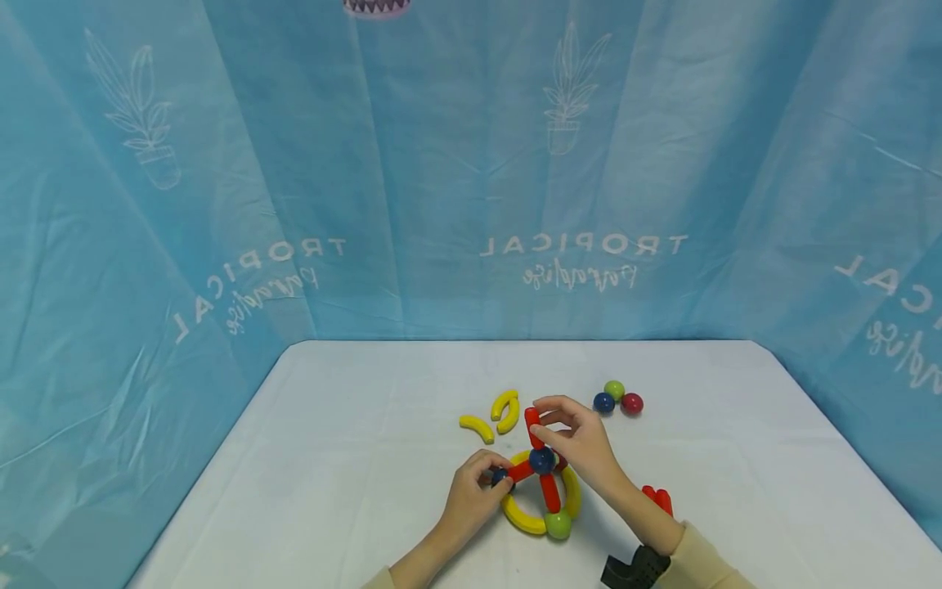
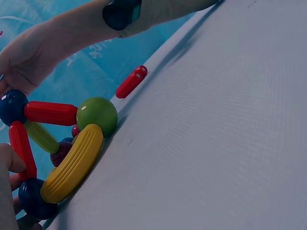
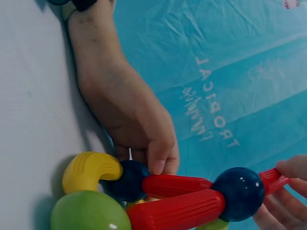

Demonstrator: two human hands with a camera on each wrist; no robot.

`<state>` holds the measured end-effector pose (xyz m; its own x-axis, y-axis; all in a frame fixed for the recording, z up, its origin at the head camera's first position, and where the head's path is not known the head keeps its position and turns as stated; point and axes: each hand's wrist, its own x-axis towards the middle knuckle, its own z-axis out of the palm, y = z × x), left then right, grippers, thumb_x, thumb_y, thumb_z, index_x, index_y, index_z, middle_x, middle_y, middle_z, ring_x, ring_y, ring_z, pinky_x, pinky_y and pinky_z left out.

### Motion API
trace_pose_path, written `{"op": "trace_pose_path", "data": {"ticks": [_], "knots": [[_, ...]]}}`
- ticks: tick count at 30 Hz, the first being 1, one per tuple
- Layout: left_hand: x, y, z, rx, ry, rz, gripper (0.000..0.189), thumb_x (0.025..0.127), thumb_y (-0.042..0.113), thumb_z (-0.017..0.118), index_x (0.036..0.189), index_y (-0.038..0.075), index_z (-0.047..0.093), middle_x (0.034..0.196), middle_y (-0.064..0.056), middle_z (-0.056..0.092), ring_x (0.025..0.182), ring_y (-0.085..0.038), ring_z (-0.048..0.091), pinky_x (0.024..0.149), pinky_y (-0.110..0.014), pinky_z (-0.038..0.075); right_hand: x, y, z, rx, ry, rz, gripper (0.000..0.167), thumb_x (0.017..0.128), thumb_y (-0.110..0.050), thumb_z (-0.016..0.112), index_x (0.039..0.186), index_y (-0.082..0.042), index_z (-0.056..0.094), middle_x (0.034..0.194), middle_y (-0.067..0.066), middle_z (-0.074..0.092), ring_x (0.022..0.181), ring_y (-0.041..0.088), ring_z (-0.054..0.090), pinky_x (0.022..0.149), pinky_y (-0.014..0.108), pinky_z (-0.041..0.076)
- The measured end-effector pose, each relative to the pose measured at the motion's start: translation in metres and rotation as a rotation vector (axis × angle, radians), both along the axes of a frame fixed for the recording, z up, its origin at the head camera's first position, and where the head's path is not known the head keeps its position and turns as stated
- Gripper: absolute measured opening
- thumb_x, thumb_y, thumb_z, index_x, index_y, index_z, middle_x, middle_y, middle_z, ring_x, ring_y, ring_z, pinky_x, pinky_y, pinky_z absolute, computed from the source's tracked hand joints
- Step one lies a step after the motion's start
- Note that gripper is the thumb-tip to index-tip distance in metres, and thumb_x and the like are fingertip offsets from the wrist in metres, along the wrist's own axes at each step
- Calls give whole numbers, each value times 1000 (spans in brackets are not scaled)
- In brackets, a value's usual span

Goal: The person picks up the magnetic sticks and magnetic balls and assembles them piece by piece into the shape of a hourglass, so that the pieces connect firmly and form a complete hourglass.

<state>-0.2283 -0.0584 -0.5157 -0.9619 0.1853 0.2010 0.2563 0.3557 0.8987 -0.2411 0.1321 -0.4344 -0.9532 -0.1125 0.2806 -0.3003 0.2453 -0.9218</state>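
A magnetic ball-and-rod frame stands on the table: curved yellow rods (image 1: 524,520) form a ring with a green ball (image 1: 558,524) at the near side. Red rods (image 1: 549,493) and a yellow-green rod (image 2: 42,137) rise to a blue top ball (image 1: 542,460). My right hand (image 1: 585,446) pinches an upright red rod (image 1: 532,423) between thumb and fingers, its lower end against that top ball. At the ring's left, my left hand (image 1: 471,493) grips a lower blue ball (image 2: 34,199), thumb by the adjoining red rod. A dark red ball (image 2: 61,153) sits at the ring's far side.
Several loose yellow curved rods (image 1: 477,428) lie beyond the frame. Behind my right hand sit a green ball (image 1: 614,390), a blue ball (image 1: 603,402) and a red ball (image 1: 631,404). Spare red rods (image 1: 664,501) lie beside my right forearm. A blue curtain (image 1: 441,164) surrounds the white table (image 1: 331,458).
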Motion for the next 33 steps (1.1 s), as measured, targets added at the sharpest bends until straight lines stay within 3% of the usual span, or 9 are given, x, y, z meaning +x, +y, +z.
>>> {"op": "trace_pose_path", "data": {"ticks": [13, 21, 27, 33], "knots": [[-1, 1, -1, -19, 6, 8, 11, 82, 10, 67, 92, 15, 69, 94, 0, 65, 84, -11, 54, 72, -19, 44, 1, 4, -5, 17, -10, 13, 29, 87, -14, 67, 115, -7, 62, 109, 13, 67, 86, 6, 61, 74, 20, 54], [-1, 2, -1, -17, -9, 8, 10, 83, 11, 67, 92, 14, 69, 96, 0, 65, 86, -12, 54, 73, -19, 44, 6, 24, -3, -13, 57, -20, 25, 92, -12, 60, 115, -2, 60, 106, 19, 66, 83, 5, 65, 73, 20, 55], [-1, 1, -2, -29, -5, 16, 10, 83, 11, 67, 93, 16, 69, 96, 2, 65, 86, -12, 54, 74, -19, 44, 16, 58, -13, 26, 78, -136, 24, 92, -14, 62, 112, -2, 62, 101, 18, 67, 80, 6, 65, 70, 20, 55], [1, 1, 0, -38, -31, 16, 9, 86, 22, 69, 94, 18, 68, 97, 4, 64, 86, -10, 53, 77, -21, 44, 30, 96, -29, 234, 2, -357, 20, 87, -5, 65, 107, -5, 65, 97, 12, 70, 77, -4, 57, 68, 16, 51]]}}
